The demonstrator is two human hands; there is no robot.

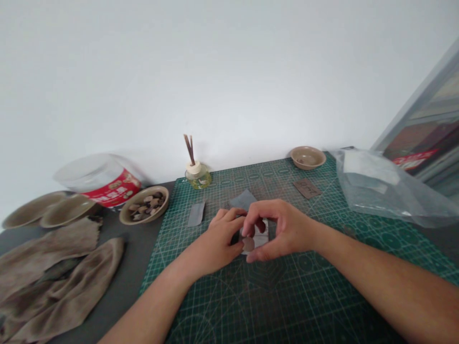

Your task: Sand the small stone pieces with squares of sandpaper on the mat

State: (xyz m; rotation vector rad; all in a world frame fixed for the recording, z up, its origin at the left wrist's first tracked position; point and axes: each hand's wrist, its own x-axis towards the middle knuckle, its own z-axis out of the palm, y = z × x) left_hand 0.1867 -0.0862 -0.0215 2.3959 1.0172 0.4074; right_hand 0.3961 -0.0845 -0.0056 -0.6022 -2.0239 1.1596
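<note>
Forearms [376, 279], roundish piece [248, 244] (long axis unclear)

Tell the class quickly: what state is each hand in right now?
Left hand: fingers bent, thumb tip beside a small round piece; grip cannot be told.
Right hand: thumb and forefinger curved apart, the piece showing between them; grip cannot be told.

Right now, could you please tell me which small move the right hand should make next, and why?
I would probably close the right hand gently on the small round piece: its thumb and forefinger stand apart close by, while the left hand seems to be at the piece's other edge.
</note>
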